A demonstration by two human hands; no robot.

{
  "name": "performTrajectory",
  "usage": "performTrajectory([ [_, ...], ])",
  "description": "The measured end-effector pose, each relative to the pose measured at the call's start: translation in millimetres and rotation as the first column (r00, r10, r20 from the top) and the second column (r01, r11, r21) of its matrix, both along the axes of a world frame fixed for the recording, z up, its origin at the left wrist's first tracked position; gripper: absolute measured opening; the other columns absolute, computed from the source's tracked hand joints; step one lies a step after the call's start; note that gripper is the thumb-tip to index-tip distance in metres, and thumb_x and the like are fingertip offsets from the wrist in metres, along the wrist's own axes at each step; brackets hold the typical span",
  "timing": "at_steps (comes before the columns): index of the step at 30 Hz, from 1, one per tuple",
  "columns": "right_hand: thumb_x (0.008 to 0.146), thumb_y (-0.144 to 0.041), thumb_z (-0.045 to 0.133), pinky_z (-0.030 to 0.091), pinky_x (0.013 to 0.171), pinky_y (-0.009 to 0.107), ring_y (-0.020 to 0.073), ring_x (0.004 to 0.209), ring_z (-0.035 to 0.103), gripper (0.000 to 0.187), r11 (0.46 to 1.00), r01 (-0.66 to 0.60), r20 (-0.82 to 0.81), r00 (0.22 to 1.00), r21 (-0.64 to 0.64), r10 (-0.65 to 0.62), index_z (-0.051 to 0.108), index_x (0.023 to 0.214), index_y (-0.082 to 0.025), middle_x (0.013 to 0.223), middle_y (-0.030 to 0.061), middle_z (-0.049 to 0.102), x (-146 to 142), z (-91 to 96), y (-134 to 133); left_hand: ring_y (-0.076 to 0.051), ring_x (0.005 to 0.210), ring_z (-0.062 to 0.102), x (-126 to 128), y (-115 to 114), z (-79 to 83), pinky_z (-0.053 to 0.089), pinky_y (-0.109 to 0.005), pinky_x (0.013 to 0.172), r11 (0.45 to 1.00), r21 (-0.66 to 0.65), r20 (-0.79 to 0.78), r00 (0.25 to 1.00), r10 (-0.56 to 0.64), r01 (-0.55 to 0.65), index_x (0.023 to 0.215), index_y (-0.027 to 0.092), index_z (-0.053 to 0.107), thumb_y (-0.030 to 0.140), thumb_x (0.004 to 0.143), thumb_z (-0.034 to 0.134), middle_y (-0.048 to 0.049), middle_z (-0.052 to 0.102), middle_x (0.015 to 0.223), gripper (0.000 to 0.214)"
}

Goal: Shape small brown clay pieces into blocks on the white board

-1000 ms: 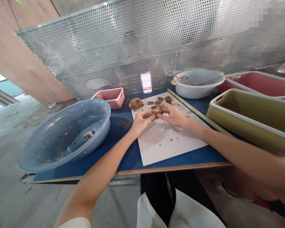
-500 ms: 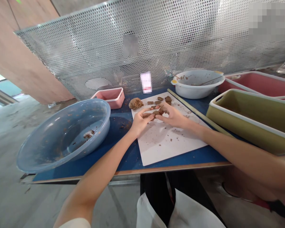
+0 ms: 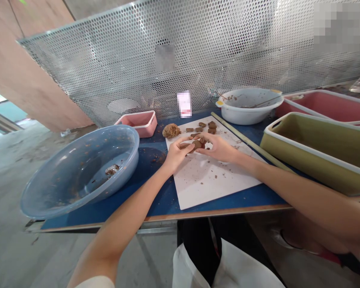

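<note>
A brown lump (image 3: 198, 145) sits between the left hand (image 3: 180, 152) and the right hand (image 3: 212, 145), both closed on it with thumbs and fingertips, above a crumb-strewn white board (image 3: 198, 192). Just beyond the hands lie small brown pieces (image 3: 198, 129); a rough ball (image 3: 171, 131) rests beyond the left hand, at the board's edge.

Left of the left hand, a blue basin (image 3: 53, 184) holds a small dark, shiny clump and brown smears; farther off stands a pink tub (image 3: 148, 128), its contents hidden. Beyond the right hand, a white bowl (image 3: 247, 117) holds brown scraps and a thin stick. Right of that hand is a green bin (image 3: 302, 160) on the desk (image 3: 151, 188).

Both forearms reach forward and inward, wrists slightly bent, hands meeting fingertip to fingertip.
</note>
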State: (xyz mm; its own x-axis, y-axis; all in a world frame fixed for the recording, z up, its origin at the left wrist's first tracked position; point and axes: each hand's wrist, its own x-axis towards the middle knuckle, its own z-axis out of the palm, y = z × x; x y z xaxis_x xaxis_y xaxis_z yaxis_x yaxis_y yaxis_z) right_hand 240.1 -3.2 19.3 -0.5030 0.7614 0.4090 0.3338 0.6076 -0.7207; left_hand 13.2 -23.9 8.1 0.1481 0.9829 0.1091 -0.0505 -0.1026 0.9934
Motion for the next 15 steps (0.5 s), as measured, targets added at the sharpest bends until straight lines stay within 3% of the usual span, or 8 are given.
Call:
performTrajectory([
  [3,0.098,-0.052,0.076,0.059,0.091,0.045,0.0275,0.098,0.071,0.038,1.000,-0.006,0.005,1.000,-0.006,0.006,0.073,0.125,-0.026,0.110,0.0077,0.077,0.8,0.7,0.1,-0.021,0.082,0.076,0.5,2.0,-1.7,0.059,-0.035,0.081,1.000,-0.022,0.021,1.000,0.011,-0.010,0.119,0.021,0.083,0.056,0.075,0.101,-0.0074,0.085,0.095,0.060],
  [7,0.101,-0.056,0.073,0.057,0.085,0.042,0.0275,0.096,0.070,0.036,1.000,0.002,0.019,1.000,-0.020,-0.002,0.074,0.121,-0.026,0.109,0.0077,0.078,1.5,1.4,-0.5,-0.022,0.085,0.079,1.1,4.0,-1.5,0.062,-0.037,0.086,0.998,-0.053,0.046,0.998,0.037,-0.035,0.117,0.019,0.082,0.064,0.090,0.088,-0.0099,0.085,0.098,0.053],
  [15,0.102,-0.063,0.071,0.051,0.080,0.039,0.0255,0.092,0.070,0.042,1.000,-0.006,0.070,0.998,-0.019,0.007,0.075,0.116,-0.024,0.106,0.0086,0.078,3.3,1.8,-0.2,-0.019,0.075,0.076,-0.4,3.5,1.5,0.063,-0.033,0.077,0.994,0.027,-0.055,0.993,0.108,-0.106,0.111,0.020,0.081,0.045,0.100,0.075,-0.0075,0.084,0.090,0.028],
])
